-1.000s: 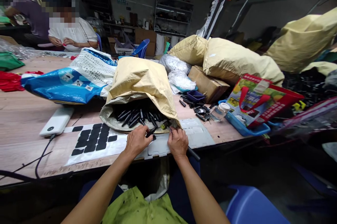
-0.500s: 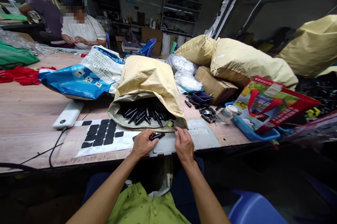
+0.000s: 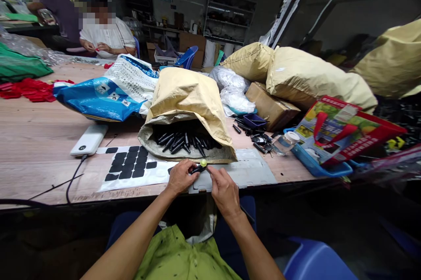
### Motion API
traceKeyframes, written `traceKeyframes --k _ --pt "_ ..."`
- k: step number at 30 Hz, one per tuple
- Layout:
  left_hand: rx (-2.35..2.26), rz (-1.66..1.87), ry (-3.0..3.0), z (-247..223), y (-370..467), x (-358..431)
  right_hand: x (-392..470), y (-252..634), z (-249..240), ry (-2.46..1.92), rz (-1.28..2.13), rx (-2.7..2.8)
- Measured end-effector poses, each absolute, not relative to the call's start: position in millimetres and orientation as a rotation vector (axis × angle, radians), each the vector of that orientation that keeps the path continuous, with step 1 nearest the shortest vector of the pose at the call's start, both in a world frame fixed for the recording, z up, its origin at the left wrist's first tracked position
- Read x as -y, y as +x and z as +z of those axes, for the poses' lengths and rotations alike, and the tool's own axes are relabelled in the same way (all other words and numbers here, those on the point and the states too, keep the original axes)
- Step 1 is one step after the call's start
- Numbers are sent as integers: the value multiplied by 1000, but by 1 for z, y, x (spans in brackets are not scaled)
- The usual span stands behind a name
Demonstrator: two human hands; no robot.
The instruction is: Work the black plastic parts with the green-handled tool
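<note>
My left hand (image 3: 180,177) pinches a black tapered tube (image 3: 196,169) just in front of the sack's mouth. At the tube's far end sits a small round yellow-green piece (image 3: 203,163). My right hand (image 3: 225,190) is beside it, index fingertip close to or touching that piece, the other fingers curled in. Whatever lies in those curled fingers is hidden. Behind both hands, a tan sack (image 3: 189,91) lies on its side with its mouth towards me. Many black tapered tubes (image 3: 179,140) are heaped inside it. Under my hands is a grey flat board (image 3: 251,170).
A white sheet of black stickers (image 3: 128,163) and a white power bank (image 3: 89,139) with a cable lie left. At right are loose black parts (image 3: 259,141), a clear jar (image 3: 285,143) and a blue tray (image 3: 307,161) under a printed bag. Two people sit at the far left.
The yellow-green piece has moved from the sack's lip, at the end of a thin dark rod in my right hand, to the tube in my left. My right hand has shifted left.
</note>
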State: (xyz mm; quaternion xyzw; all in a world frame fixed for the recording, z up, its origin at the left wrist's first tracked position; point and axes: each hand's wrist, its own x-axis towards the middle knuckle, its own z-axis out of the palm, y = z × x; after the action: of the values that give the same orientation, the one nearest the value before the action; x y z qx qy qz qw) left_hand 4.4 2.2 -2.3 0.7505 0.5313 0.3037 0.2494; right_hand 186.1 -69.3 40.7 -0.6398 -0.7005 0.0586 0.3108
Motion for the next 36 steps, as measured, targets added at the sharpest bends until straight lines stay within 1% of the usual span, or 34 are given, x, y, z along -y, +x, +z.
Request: traceKeyframes --k 14,19,24,29,36 --pt "-1470 840 2065 3 7 -1 65 180 45 -1684 235 1881" --pt "-1501 830 2060 4 7 0 35 203 42 -1791 47 1808" --pt "-1486 821 2047 4 7 -1 13 219 17 -1968 -123 1750" --pt "-1450 820 2040 1 5 -2 11 216 -3 -2009 -236 1720" --pt "-1420 824 2060 0 4 -1 15 214 -5 -2011 -311 1740"
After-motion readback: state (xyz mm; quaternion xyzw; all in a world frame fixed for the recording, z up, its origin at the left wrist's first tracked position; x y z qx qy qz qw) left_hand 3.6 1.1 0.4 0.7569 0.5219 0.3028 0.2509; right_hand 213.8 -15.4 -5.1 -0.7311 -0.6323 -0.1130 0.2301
